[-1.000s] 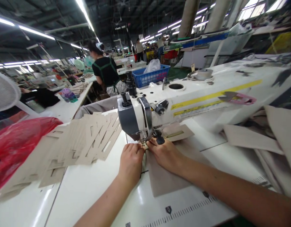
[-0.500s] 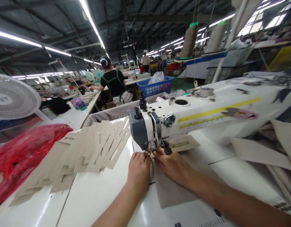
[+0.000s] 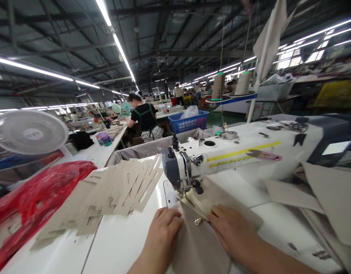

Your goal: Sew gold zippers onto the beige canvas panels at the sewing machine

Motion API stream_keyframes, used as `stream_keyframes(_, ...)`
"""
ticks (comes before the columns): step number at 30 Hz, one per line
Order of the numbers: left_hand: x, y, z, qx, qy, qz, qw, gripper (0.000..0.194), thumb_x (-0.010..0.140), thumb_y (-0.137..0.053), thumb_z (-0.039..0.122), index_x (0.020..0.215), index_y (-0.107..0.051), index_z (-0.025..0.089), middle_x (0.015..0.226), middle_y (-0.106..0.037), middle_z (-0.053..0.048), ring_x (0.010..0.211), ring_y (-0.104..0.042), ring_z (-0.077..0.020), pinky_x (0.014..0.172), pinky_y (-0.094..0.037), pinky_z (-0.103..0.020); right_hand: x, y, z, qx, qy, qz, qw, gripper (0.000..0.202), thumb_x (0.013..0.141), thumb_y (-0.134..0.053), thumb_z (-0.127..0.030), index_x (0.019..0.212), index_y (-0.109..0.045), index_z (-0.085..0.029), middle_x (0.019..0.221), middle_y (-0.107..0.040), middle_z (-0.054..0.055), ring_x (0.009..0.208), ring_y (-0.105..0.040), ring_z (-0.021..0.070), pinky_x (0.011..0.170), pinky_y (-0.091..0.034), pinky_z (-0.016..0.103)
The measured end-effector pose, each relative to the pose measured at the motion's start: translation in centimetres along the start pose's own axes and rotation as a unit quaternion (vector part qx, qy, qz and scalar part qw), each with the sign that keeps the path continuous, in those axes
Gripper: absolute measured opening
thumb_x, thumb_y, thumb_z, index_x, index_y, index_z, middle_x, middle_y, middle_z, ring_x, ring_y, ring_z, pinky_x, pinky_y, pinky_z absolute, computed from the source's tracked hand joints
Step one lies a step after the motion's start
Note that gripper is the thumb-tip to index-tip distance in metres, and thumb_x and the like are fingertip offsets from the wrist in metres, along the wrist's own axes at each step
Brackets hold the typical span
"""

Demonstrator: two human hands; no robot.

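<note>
A beige fabric piece [image 3: 202,247] lies on the sewing machine's bed and runs up to the presser foot [image 3: 186,189]. My left hand [image 3: 164,234] has its bent fingers closed on the fabric's left edge, just in front of the foot. On the other side, my right hand [image 3: 234,226] grips a fold of the same fabric, fingertips pointing at the needle area. Between the hands a small metal ring-shaped fitting [image 3: 198,221] sits on the cloth. The white sewing machine [image 3: 235,156] carries yellow tape and pink-handled thread snips [image 3: 265,155].
Left of the machine, beige cut pieces with slots [image 3: 115,186] lie fanned out beside a red plastic bag [image 3: 64,182]. A white fan [image 3: 29,131] stands farther left. More beige fabric [image 3: 329,201] is piled at right. Beyond are a blue basket [image 3: 189,121] and a seated co-worker [image 3: 145,118].
Both hands have drawn back from the needle toward me, and the right has moved outward. More fabric and the metal fitting now show between them. The camera view has shifted.
</note>
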State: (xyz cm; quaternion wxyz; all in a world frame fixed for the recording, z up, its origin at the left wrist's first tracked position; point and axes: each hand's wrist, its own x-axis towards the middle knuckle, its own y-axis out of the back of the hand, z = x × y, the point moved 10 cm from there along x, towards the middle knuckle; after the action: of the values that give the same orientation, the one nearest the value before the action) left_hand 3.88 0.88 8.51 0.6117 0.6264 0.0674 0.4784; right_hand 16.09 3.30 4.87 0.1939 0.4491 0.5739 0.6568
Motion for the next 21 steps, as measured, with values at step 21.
stream_keyframes(21, 1.9, -2.4, 1.9, -0.044, -0.005, -0.050, 0.998, 0.025, 0.080, -0.056, 0.008, 0.101, -0.058, 0.022, 0.104, -0.061, -0.001, 0.099, -0.050, -0.0189, 0.092, -0.036, -0.036, -0.9, 1.8, -0.8, 0.154, -0.153, -0.130, 0.967, 0.027, 0.089, -0.032, -0.012, 0.085, -0.058, -0.017, 0.081, -0.067, 0.008, 0.078, -0.063, 0.0220, 0.069, -0.042, 0.031)
